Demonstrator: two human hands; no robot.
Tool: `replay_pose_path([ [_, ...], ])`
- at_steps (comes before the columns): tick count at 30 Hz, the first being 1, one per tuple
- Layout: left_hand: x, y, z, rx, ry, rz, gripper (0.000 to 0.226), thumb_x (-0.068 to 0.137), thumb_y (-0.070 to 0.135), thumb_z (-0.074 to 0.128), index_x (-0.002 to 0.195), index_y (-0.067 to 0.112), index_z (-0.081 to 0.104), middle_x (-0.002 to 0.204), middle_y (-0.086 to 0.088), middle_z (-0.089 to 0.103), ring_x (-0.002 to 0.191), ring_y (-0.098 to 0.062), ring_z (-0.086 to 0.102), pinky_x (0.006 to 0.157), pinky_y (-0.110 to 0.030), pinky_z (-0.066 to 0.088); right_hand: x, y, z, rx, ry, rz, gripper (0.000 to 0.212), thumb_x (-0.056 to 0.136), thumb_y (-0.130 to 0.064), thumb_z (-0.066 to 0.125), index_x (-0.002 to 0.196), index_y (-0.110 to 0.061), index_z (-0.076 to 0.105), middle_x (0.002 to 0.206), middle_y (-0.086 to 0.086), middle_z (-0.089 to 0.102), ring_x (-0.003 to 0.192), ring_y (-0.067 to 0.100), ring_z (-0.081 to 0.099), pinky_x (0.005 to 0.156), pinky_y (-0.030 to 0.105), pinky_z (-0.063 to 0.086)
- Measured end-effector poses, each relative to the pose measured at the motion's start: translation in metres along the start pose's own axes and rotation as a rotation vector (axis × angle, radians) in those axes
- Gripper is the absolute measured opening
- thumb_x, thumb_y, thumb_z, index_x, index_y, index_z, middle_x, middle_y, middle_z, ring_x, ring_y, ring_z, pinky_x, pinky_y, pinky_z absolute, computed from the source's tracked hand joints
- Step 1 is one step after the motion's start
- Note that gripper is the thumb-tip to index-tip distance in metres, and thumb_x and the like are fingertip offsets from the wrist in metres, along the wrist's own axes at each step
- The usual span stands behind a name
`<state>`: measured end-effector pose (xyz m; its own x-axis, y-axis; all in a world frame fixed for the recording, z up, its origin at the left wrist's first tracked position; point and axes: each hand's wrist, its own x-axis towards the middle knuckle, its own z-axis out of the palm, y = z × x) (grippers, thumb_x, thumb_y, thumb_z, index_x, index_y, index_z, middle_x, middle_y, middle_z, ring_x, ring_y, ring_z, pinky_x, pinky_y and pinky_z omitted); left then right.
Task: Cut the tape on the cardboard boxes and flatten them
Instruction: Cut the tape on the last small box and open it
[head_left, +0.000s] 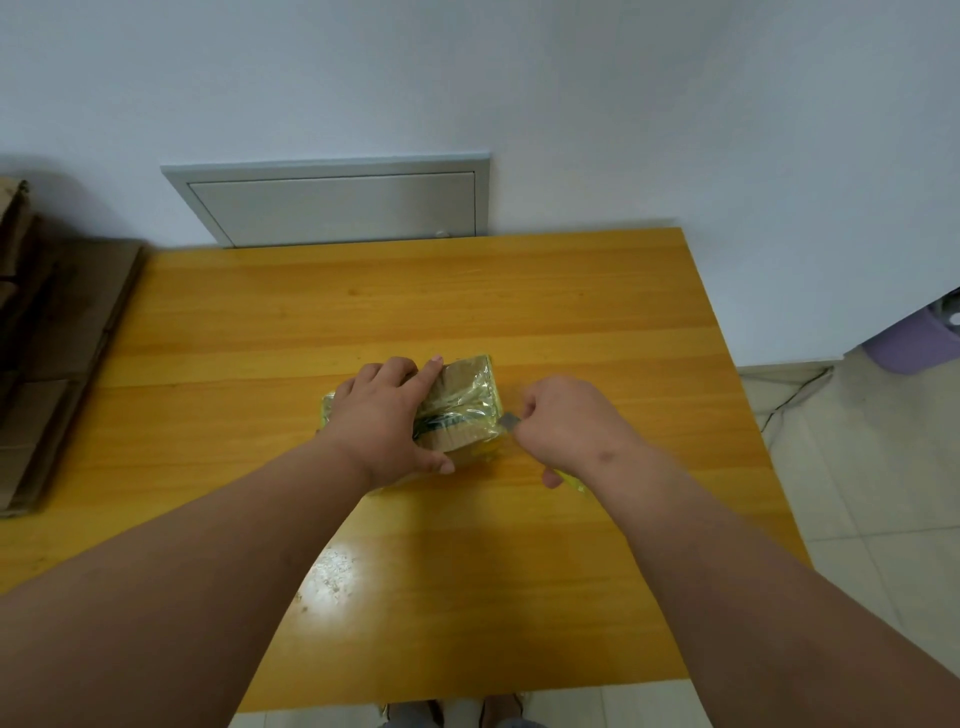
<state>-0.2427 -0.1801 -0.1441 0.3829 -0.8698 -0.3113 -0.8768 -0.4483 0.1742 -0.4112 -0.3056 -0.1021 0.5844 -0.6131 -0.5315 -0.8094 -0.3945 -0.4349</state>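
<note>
A small cardboard box (462, 400) wrapped in shiny clear tape lies in the middle of the wooden table (415, 312). My left hand (384, 421) lies over its left half, fingers curled over the far edge and thumb against the near side. My right hand (566, 421) grips a yellow utility knife (569, 480) just right of the box. The knife's grey blade (508, 421) points at the box's right end and touches or nearly touches it.
Flattened brown cardboard (57, 353) is stacked at the table's left edge. A grey metal wall panel (337, 202) sits behind the table. Right of the table are tiled floor, a cable (795, 395) and a purple object (919, 338).
</note>
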Motion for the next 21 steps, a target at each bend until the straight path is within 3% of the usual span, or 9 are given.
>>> replay_pose_path([
  [3, -0.003, 0.002, 0.002, -0.007, 0.021, -0.001, 0.124, 0.06, 0.074, 0.075, 0.157, 0.037, 0.006, 0.148, 0.005, 0.027, 0.134, -0.023, 0.024, 0.112, -0.042, 0.019, 0.006, -0.001, -0.003, 0.016, 0.143, -0.02, 0.012, 0.089, -0.023, 0.05, 0.078, -0.021, 0.055, 0.046, 0.0, 0.062, 0.046, 0.015, 0.066, 0.058, 0.028, 0.052],
  [6, -0.007, 0.003, 0.004, -0.012, 0.045, -0.003, 0.124, 0.06, 0.073, 0.076, 0.156, 0.037, 0.008, 0.147, 0.005, 0.028, 0.134, -0.024, 0.025, 0.111, -0.041, 0.019, 0.009, -0.006, 0.002, -0.013, 0.177, -0.038, 0.016, 0.09, -0.025, 0.051, 0.075, -0.021, 0.051, 0.057, 0.002, 0.064, 0.062, 0.023, 0.068, 0.067, 0.033, 0.056],
  [11, -0.009, 0.003, 0.007, -0.017, 0.066, -0.003, 0.123, 0.059, 0.073, 0.077, 0.156, 0.037, 0.01, 0.147, 0.005, 0.029, 0.133, -0.025, 0.025, 0.11, -0.041, 0.019, 0.007, -0.007, 0.009, -0.022, 0.167, -0.025, 0.009, 0.082, -0.016, 0.05, 0.075, -0.02, 0.05, 0.067, 0.002, 0.062, 0.071, 0.028, 0.066, 0.059, 0.028, 0.047],
  [15, -0.01, 0.003, 0.008, -0.026, 0.078, -0.002, 0.123, 0.058, 0.073, 0.077, 0.156, 0.037, 0.011, 0.146, 0.005, 0.03, 0.133, -0.025, 0.025, 0.111, -0.041, 0.019, 0.001, -0.007, 0.013, -0.014, 0.191, -0.028, 0.01, 0.083, -0.017, 0.051, 0.075, -0.021, 0.049, 0.073, 0.005, 0.064, 0.075, 0.032, 0.067, 0.064, 0.031, 0.05],
  [17, -0.011, 0.004, 0.008, -0.027, 0.086, 0.001, 0.123, 0.058, 0.072, 0.077, 0.156, 0.037, 0.012, 0.146, 0.005, 0.03, 0.133, -0.024, 0.025, 0.111, -0.042, 0.019, -0.001, -0.006, 0.017, -0.019, 0.228, -0.028, 0.012, 0.086, -0.019, 0.051, 0.075, -0.022, 0.048, 0.08, 0.007, 0.065, 0.077, 0.033, 0.063, 0.062, 0.031, 0.044],
  [21, -0.011, 0.004, 0.007, -0.029, 0.077, -0.007, 0.122, 0.06, 0.072, 0.077, 0.156, 0.036, 0.01, 0.147, 0.005, 0.029, 0.134, -0.025, 0.025, 0.112, -0.042, 0.017, 0.0, -0.005, 0.023, -0.013, 0.26, -0.028, 0.018, 0.086, -0.016, 0.051, 0.071, -0.022, 0.044, 0.071, 0.0, 0.051, 0.078, 0.032, 0.055, 0.059, 0.03, 0.035],
])
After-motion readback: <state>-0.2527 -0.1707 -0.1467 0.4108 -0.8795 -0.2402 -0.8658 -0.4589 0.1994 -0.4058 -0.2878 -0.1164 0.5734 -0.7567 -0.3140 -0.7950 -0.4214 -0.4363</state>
